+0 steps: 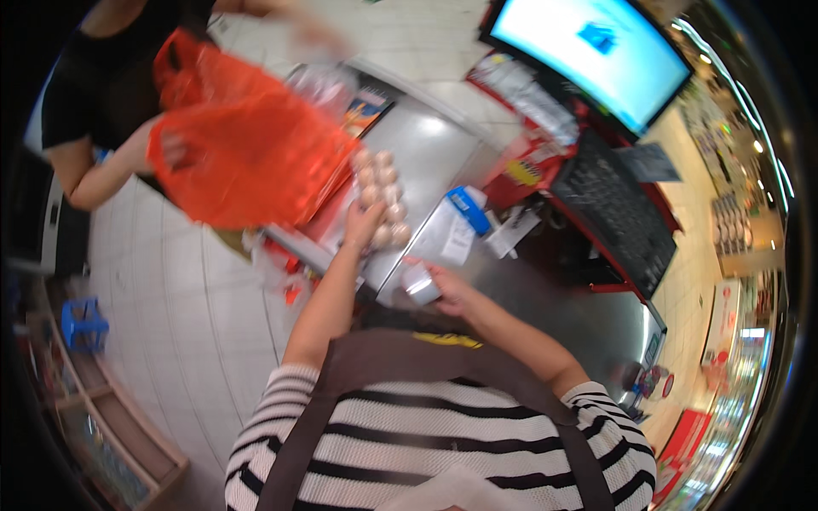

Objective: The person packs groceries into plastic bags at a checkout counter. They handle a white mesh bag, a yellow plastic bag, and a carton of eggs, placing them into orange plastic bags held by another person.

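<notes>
My left hand [364, 225] grips the near left side of a clear pack of eggs [383, 191] above the metal checkout counter [441, 137]. The pack's far left edge meets the mouth of an orange plastic carrier bag [249, 140]; whether any of it is inside, I cannot tell. Another person's hand [169, 150] holds that bag spread out. Close to my apron, my right hand [450, 292] is closed around a white and grey handheld object [420, 285], too blurred to name surely.
A blue and white box [468, 209] and paper slips [459, 239] lie right of the eggs. Beyond them stand a lit monitor [594, 51] and a black keyboard [617, 204] on a red stand. Clear plastic [326, 86] sits behind the bag. A blue stool [85, 324] stands on the floor at left.
</notes>
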Motion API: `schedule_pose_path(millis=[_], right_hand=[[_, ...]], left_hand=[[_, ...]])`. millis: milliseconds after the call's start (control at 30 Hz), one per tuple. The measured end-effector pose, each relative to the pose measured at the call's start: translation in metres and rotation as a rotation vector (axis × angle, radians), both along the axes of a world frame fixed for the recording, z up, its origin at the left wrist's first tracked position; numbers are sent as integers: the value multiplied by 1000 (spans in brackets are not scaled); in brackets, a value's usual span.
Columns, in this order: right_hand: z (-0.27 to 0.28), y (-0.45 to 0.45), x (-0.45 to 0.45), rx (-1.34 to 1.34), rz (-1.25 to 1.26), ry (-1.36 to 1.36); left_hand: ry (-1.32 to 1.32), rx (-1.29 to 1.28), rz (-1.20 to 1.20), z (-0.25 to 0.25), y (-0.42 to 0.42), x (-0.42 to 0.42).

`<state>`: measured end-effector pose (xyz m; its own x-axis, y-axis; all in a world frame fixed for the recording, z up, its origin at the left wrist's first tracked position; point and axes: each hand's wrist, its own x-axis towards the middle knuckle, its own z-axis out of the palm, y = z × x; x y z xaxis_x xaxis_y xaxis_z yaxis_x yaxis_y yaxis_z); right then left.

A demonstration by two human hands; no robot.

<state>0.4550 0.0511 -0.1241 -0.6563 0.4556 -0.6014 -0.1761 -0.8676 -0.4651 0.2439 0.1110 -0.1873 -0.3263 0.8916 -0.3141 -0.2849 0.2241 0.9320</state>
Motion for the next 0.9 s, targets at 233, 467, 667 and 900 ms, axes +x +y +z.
schedule_pose_path(millis=[233,467,667,900], right_hand=[[-56,-3,-18,-355,-139,253],[-92,-7,1,-220,-271,117],[-111,-8,1,-62,-257,53],[-33,-24,-22,233,-196,-15]], left_hand=[[147,103,130,-41,-5,-18],[1432,550,-509,44,-35,16],[1572,671,-691,19,-33,14],[1559,633,-655,12,-37,21]])
